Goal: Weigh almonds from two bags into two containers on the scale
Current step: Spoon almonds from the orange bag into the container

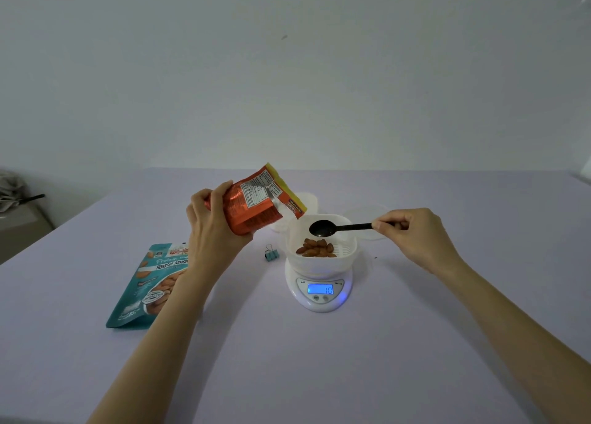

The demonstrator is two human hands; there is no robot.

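Because the orange bag (pixel 256 204) is tipped mouth-down right at the far rim of the white container (pixel 350 247), the main risk in the head view is a sudden rush of nuts. A little more tilt could slide a clump out at once and overshoot the target weight. The black spoon (pixel 323 228) hangs empty over the container, just beside the bag's mouth. Almonds landing on it could bounce off onto the table (pixel 415 343) and go unweighed. If the bag or the spoon leaned on the container, the reading on the scale (pixel 319 292) — its lit display seems to show 10 — would be false.

The left hand (pixel 212 228) grips the bag round its lower body, with fingers and thumb curled about the foil and the forearm rising from the lower left. The right hand (pixel 412 231) pinches the tip of the spoon's handle between thumb and fingers, holding the handle roughly level and pointing left.

The container sits on the scale with a small heap of almonds (pixel 316 248) in its bottom. The teal bag (pixel 147 289) lies flat on the table to the left, partly behind the left forearm, and a binder clip (pixel 271 253) rests near the scale. The pale shapes behind the scale are too faint to identify — 1 may be the other container.
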